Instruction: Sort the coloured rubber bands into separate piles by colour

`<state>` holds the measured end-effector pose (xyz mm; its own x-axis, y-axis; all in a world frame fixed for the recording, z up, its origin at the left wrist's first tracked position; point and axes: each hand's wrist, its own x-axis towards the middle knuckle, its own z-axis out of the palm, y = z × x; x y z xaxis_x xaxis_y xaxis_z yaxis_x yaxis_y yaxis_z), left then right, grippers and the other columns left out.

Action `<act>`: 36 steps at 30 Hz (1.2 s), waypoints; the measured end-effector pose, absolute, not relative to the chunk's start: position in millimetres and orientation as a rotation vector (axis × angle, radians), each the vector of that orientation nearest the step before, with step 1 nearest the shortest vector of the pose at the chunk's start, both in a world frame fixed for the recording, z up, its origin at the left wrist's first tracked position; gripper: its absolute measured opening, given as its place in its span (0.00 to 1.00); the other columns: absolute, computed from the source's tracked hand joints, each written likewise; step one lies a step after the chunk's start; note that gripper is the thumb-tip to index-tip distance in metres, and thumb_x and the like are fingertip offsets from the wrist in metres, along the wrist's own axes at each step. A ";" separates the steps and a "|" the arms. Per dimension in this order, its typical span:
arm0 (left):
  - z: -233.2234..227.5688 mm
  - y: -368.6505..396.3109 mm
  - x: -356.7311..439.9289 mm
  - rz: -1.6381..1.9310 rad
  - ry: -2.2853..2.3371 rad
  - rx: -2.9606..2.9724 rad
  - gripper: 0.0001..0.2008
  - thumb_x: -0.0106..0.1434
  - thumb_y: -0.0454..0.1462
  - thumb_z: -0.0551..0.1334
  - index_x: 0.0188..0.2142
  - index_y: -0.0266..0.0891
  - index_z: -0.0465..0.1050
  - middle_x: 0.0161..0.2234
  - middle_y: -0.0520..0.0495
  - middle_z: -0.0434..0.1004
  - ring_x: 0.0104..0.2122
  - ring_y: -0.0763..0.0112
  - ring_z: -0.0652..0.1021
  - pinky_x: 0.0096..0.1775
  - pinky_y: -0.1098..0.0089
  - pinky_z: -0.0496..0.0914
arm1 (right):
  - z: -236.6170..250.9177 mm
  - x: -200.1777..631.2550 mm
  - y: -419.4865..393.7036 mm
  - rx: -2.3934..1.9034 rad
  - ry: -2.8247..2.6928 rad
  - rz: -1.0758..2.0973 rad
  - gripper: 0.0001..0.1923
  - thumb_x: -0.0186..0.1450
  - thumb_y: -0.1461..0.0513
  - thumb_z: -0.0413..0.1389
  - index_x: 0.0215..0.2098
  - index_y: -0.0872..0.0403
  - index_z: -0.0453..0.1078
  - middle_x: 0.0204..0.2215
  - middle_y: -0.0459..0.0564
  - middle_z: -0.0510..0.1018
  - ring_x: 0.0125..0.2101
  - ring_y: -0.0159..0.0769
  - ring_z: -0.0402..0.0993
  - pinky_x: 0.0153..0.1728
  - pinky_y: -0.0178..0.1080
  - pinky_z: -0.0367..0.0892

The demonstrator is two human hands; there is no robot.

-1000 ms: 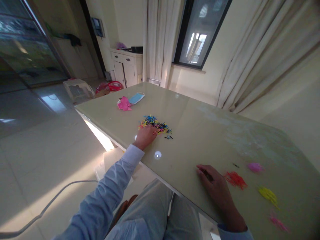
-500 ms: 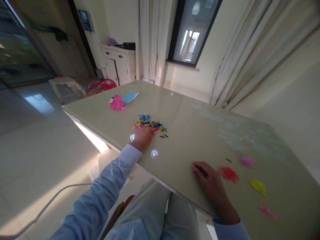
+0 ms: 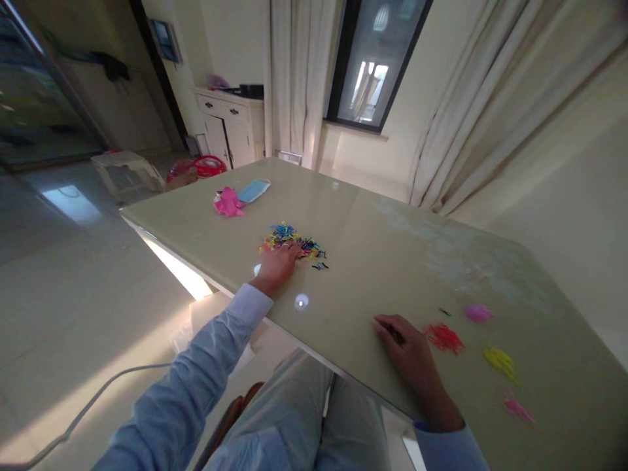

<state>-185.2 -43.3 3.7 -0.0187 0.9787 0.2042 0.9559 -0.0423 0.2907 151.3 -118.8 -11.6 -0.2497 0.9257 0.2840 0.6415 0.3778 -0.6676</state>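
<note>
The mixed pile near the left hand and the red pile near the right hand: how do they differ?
The mixed pile holds many colours: yellow, blue, black, pink. The red pile has one colour only. The mixed pile is larger and thicker; the red pile is small and thin. The left hand touches the mixed pile; the right hand lies beside the red pile. Both are small thin pieces on the table.

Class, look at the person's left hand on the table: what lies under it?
The left hand rests on the near edge of the mixed pile of coloured pieces on the table. Pieces show beyond the fingers; any under the palm are covered.
</note>
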 end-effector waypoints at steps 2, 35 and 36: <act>4.3 -47.9 -184.3 0.711 2.041 2.086 0.15 0.72 0.39 0.51 0.49 0.41 0.74 0.49 0.39 0.77 0.47 0.59 0.77 0.45 0.63 0.71 | -11.9 150.9 -118.9 -1.341 -1.985 0.557 0.15 0.66 0.52 0.53 0.38 0.52 0.76 0.34 0.53 0.81 0.33 0.40 0.77 0.35 0.41 0.73; 78.3 -143.7 13.2 1.274 0.777 0.917 0.18 0.50 0.42 0.74 0.36 0.33 0.77 0.31 0.44 0.83 0.14 0.82 0.69 0.14 0.79 0.59 | -19.7 139.1 -120.8 -1.275 -2.006 0.534 0.10 0.62 0.69 0.50 0.30 0.55 0.73 0.29 0.49 0.78 0.32 0.33 0.71 0.33 0.33 0.60; 78.2 -144.2 15.5 1.266 0.772 0.918 0.18 0.50 0.42 0.74 0.37 0.33 0.77 0.32 0.43 0.83 0.14 0.82 0.69 0.14 0.78 0.59 | -19.2 139.0 -120.9 -1.274 -2.007 0.545 0.10 0.61 0.70 0.50 0.31 0.55 0.73 0.30 0.49 0.79 0.32 0.33 0.71 0.33 0.33 0.60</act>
